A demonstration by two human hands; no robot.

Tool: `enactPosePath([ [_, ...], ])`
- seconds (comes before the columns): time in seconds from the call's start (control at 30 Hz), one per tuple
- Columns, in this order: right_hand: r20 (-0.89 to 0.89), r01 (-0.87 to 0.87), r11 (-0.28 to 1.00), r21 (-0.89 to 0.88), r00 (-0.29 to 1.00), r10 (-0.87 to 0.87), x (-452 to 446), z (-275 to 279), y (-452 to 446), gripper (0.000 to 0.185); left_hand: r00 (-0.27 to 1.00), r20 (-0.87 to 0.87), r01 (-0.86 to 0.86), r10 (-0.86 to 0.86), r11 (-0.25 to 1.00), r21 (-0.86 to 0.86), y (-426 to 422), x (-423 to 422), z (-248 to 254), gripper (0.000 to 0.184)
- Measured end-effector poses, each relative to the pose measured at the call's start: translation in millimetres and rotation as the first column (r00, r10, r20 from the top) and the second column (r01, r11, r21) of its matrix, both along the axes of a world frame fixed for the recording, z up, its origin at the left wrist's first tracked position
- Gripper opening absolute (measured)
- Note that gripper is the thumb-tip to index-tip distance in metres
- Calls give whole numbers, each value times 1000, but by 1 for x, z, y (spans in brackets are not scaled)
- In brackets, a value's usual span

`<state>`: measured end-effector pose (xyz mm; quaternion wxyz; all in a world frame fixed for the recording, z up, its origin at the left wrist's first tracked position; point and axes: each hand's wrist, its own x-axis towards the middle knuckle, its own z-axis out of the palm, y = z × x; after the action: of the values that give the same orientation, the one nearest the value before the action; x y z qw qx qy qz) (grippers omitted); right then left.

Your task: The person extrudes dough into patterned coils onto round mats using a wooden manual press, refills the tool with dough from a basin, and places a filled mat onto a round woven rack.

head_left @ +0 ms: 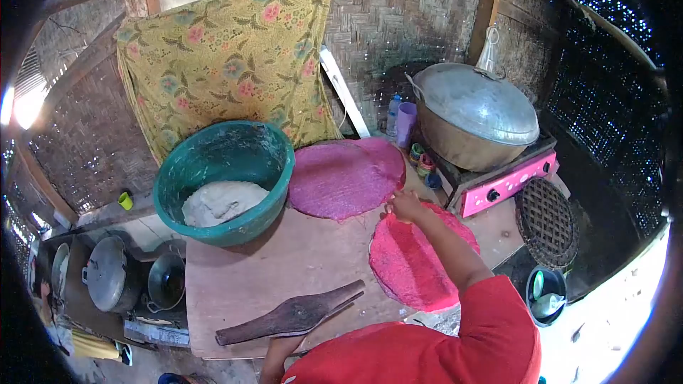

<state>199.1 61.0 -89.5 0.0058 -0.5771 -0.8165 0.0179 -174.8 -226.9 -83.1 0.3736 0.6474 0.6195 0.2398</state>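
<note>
My right hand (pixel 405 207) reaches to the upper edge of a round, bright pink sheet (pixel 409 263). Its fingers look curled closed on that rim, though the fingertips are partly hidden. Just beyond lies a second round sheet (pixel 346 179), darker magenta. My left hand (pixel 286 344) is low at the table's front edge, its fingers hidden beside a long dark wooden piece (pixel 295 315) that is widest in the middle. A big green basin (pixel 171 208) at the back left of the table holds a lump of white dough (pixel 224 203).
At the right, a large lidded metal pot (pixel 469 117) sits on a pink-fronted stove (pixel 509 188). A purple cup (pixel 405 124) and small jars are beside it. A round woven mat (pixel 546 219) leans below. Pots (pixel 107 277) stand at the left; patterned cloth (pixel 228 64) hangs behind.
</note>
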Motion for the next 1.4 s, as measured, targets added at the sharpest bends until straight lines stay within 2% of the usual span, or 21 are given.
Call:
enactPosePath([
  [0.13,-36,-60,998,-17,998,60,-10,10,4,28,1000,-1,-4,4,1000,9,-1,-2,-4,45],
  [0.2,1,-19,992,-128,1000,19,-16,14,1,14,1000,3,-8,8,1000,18,-1,-4,-5,45],
  [0.4,202,-29,996,-89,978,46,-17,6,1,20,1000,2,-16,16,999,52,1,-4,-8,45],
  [0.53,175,-52,997,-50,983,60,-14,8,-3,24,1000,13,-24,23,998,61,4,0,-4,45],
  [0.6,102,-47,991,123,994,35,-17,12,-14,33,999,14,-38,38,999,26,-1,6,9,44],
  [0.67,-232,-88,990,114,966,113,-39,42,-43,43,998,17,-55,55,998,-9,0,12,19,42],
  [0.7,-327,-210,973,-96,930,169,-60,73,-66,47,992,57,-113,114,993,-24,1,16,20,40],
  [0.73,-570,-397,910,-120,778,265,-76,76,-91,42,980,97,-170,173,985,-40,1,19,19,38],
  [0.77,-718,-545,829,-128,627,302,-99,67,-125,39,982,95,-157,161,986,-48,3,21,13,38],
  [0.8,-841,-674,732,-95,448,303,-114,65,-151,38,956,178,-227,234,972,-61,7,20,2,27],
  [0.83,-844,-660,745,-95,451,291,-114,83,-167,38,937,230,-250,263,965,-83,11,21,4,20],
  [0.9,-571,-448,861,-242,783,247,-115,112,-189,54,919,278,-260,279,960,-102,18,22,9,15],
  [1.03,-645,-485,828,-284,735,209,-97,79,-148,56,850,513,157,116,874,-459,13,26,21,14],
  [1.1,-837,-605,759,-241,526,153,-101,87,-130,58,794,608,378,-13,794,-477,17,32,29,15],
  [1.13,-854,-610,710,-352,520,24,-106,94,-129,56,767,637,452,-77,769,-452,24,34,35,16],
  [1.17,-854,-626,704,-336,517,52,-112,106,-127,56,745,651,508,-147,758,-410,31,37,41,17],
  [1.2,-844,-643,765,-42,433,318,-118,120,-124,56,734,645,536,-214,765,-356,40,38,50,18],
  [1.23,-746,-635,729,256,350,567,-124,138,-122,58,724,631,562,-278,768,-307,44,36,57,19],
  [1.3,-579,-696,415,586,-1,816,-149,223,-155,53,713,567,604,-413,773,-196,62,34,78,22],
  [1.37,-359,-799,70,598,-188,914,-175,259,-183,52,705,483,633,-519,768,-97,75,32,99,25],
  [1.4,-355,-800,53,598,-205,912,-178,273,-195,52,704,439,639,-558,768,-48,80,30,109,26],
])
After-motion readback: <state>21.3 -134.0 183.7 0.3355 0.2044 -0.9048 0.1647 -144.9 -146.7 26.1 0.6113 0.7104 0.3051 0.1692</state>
